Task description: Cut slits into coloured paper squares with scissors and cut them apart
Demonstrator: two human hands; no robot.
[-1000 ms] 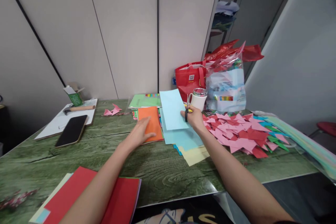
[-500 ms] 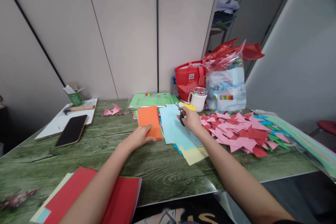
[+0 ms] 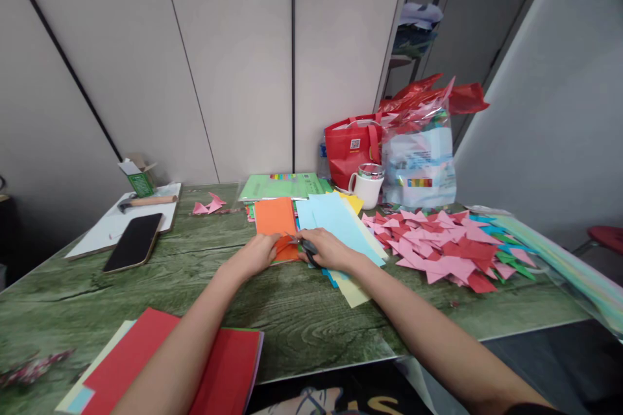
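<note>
A stack of orange paper [image 3: 274, 215] lies on the table in front of me. My left hand [image 3: 256, 254] is at its lower left edge, with the fingertips closed on the near end of the orange paper. In my right hand [image 3: 325, 248] is a pair of scissors [image 3: 309, 253] with dark handles. Their blades point left, over the orange paper and close to my left fingertips. Right of the stack, light blue sheets [image 3: 335, 224] lie fanned over a pale yellow sheet [image 3: 354, 292], partly under my right hand and wrist.
Pink and red folded paper pieces [image 3: 433, 243] are heaped on the right. Behind stand a white mug [image 3: 368, 189], a red bag [image 3: 348, 149] and a clear plastic bag [image 3: 421, 165]. A phone [image 3: 133, 243] and a hammer [image 3: 150, 200] lie left; red paper [image 3: 233, 363] lies near me.
My right hand has moved left and nearer to me with the scissors, from the light blue sheets to the orange paper. My left fingers have drawn in at its near end.
</note>
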